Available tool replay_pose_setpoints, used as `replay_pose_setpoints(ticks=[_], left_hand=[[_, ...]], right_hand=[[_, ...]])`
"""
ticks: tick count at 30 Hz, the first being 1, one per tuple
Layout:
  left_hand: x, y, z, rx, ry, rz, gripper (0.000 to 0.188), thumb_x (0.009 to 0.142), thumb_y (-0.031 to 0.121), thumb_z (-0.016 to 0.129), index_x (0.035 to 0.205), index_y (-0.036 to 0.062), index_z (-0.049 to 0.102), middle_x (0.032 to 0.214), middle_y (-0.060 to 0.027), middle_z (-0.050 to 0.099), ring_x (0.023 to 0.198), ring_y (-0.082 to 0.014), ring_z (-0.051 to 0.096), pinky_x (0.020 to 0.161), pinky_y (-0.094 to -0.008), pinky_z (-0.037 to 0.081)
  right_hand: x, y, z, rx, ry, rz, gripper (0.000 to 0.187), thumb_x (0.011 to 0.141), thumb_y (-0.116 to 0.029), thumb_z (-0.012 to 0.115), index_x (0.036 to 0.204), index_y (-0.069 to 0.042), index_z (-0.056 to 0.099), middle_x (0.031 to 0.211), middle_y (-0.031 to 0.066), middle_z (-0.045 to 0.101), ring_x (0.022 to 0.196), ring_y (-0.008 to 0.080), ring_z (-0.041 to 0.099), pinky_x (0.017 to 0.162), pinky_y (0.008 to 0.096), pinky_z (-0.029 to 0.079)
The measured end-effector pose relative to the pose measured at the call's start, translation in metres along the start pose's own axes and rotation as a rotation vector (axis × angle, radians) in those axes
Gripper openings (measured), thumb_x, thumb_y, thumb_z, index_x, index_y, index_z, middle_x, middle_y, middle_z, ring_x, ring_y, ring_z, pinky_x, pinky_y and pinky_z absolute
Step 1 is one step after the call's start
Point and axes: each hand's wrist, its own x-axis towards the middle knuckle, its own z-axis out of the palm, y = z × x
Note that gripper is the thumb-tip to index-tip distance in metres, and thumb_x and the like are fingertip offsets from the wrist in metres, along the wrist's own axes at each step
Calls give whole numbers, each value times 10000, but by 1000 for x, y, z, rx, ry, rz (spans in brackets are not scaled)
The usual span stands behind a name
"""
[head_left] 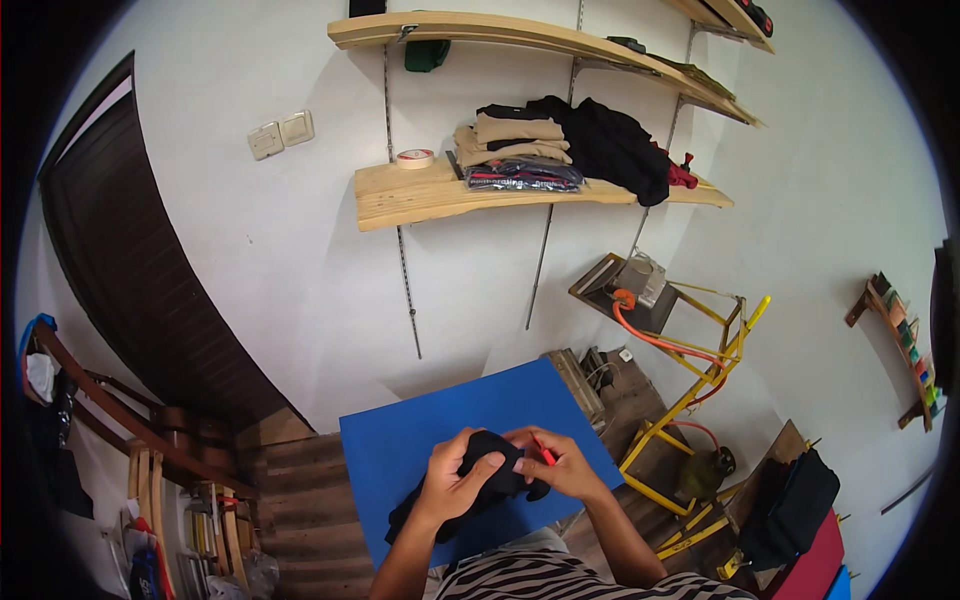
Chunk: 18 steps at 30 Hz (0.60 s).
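Note:
A bundle of black cloth [492, 470] is held up over the blue tabletop [395, 440], and part of it hangs down onto the surface. My left hand [452, 480] is closed on its left side, with the thumb laid across the front. On the other side my right hand [562, 468] grips a slim red object [544, 449], perhaps a small tool; its exact kind is hidden by the fingers. Fingertips of that same hand also touch the cloth's right edge. Whether the cloth is a garment or a cap I cannot tell.
Beyond the table, a wooden shelf [400, 203] carries folded clothes [515, 135] and a tape roll [415, 158]. A yellow metal frame [650, 445] with an orange hose [660, 344] stands right of the table. Wooden racks [150, 480] are at lower left, near a dark door [130, 250].

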Motion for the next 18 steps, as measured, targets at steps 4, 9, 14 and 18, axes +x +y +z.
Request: replay_pose_setpoints(ticks=[4,9,14,18], left_hand=[[-2,4,-1,5,87,-2,190,884,145,657,859,-9,548,753,-8,560,665,-55,472,592,-202,388],[1,9,-8,120,123,52,151,872,103,649,857,-10,550,742,-30,565,655,-73,489,591,-209,393],[10,19,-24,318,207,142,129,858,68,647,863,-41,577,745,-62,582,657,-98,492,597,-224,388],[12,30,-28,452,196,131,98,849,47,652,865,-37,604,743,-103,609,653,-151,565,606,-243,433]], right_hand=[[-10,9,1,-55,27,152,242,819,-140,728,958,10,599,881,30,579,611,69,547,543,217,453],[-10,11,-5,-198,57,55,233,794,-110,752,914,-3,584,777,15,568,591,64,536,523,214,441],[-11,0,-16,-42,277,32,301,754,-57,777,952,-20,554,695,5,548,573,65,533,514,210,442],[-13,-15,-27,89,283,104,349,707,-63,802,985,-30,594,797,7,584,586,83,580,447,190,391]])
